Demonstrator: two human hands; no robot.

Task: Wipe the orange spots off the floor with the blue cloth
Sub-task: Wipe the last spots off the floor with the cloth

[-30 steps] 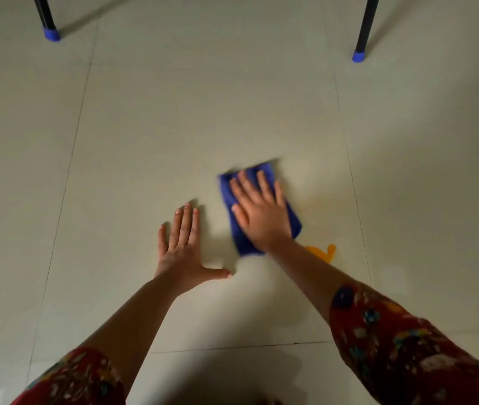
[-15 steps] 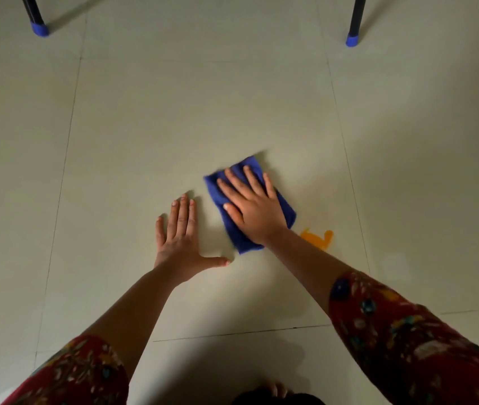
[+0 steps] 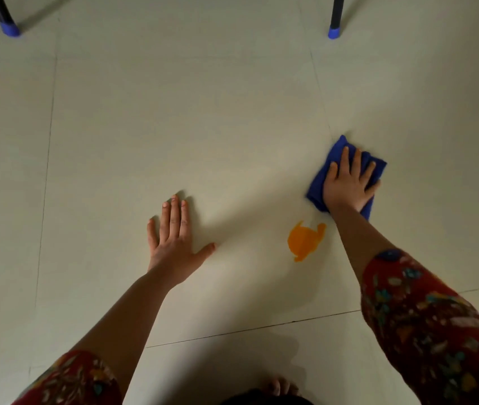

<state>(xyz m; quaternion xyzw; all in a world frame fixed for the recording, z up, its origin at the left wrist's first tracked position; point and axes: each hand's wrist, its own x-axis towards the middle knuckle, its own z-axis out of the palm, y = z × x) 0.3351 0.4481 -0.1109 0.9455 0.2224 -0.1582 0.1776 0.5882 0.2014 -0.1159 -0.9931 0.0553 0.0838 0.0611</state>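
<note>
The left hand (image 3: 174, 244) lies flat, palm down, with the fingers straight and close together and the thumb spread wide. The right hand (image 3: 347, 182) reaches farther forward and rightward, fingers spread, pressing flat on the blue cloth (image 3: 317, 187).

The cloth (image 3: 320, 182) is deep blue, the spot (image 3: 304, 239) orange, the floor (image 3: 174, 112) pale beige tile, the sleeves (image 3: 425, 325) red with a multicoloured floral print.

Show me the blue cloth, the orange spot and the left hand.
blue cloth (image 3: 318, 185): head view, bare left strip beside the thumb.
orange spot (image 3: 304, 239): head view, middle of the stain.
left hand (image 3: 174, 247): head view, back of the hand.
</note>
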